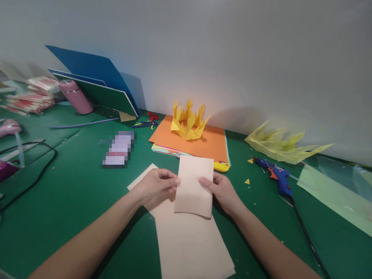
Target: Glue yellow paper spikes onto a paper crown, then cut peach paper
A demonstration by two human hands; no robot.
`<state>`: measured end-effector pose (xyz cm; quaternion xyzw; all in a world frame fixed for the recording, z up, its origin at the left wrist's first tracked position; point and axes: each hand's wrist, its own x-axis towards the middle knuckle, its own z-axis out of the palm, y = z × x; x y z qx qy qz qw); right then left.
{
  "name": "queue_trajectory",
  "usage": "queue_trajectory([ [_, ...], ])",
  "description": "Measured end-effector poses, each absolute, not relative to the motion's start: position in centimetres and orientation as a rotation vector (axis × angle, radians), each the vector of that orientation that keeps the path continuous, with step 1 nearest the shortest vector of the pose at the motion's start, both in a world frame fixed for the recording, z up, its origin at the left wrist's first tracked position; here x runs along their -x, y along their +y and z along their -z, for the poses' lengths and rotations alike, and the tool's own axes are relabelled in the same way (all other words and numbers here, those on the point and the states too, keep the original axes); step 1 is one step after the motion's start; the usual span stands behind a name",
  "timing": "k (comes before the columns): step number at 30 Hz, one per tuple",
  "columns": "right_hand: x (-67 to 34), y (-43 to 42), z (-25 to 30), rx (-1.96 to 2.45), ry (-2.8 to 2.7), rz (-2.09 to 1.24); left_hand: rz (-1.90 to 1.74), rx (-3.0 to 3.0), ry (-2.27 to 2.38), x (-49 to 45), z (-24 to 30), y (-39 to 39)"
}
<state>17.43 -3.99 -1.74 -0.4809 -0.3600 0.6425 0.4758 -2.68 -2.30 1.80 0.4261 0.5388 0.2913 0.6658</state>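
Between my hands is a folded piece of pale peach paper (193, 193), raised above the table and tilted toward me. My left hand (159, 184) pinches its left edge between thumb and fingers. On the other side my right hand (222, 190) grips the right edge, thumb on the front and fingers hidden behind. Below lie more pale peach sheets (192, 248), partly covered by the folded piece and my left hand. A yellow utility knife (221, 167) shows just behind the paper, most of it hidden.
A yellow paper crown (189, 126) stands on stacked coloured paper (162, 133). To the right are a blue glue gun (279, 178) with a black cord and a pale yellow paper crown (281, 145). Leftward are a blurred-out phone-like object (119, 149), a pink bottle (76, 97) and leaning boards (95, 91).
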Motion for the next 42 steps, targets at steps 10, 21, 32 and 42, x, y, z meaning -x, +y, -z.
queue_trajectory([
  [10, -17.6, -4.0, 1.6, 1.132, -0.850, -1.613, -0.687, -0.919, 1.136, 2.4, -1.3, -2.5],
  [21, -17.6, -3.9, 2.0, 1.109, -0.911, -1.594, -0.706, -1.065, 1.203, 2.4, -1.2, -2.5],
  [32, -17.7, -4.3, 3.2, 1.058, -1.769, -0.536, -0.675, -1.564, 1.487, 4.1, 0.7, -1.4],
  [42, -17.1, -5.4, 1.4, 0.815, -2.622, -0.412, -0.608, -1.667, 1.539, 3.5, -0.7, -2.0],
])
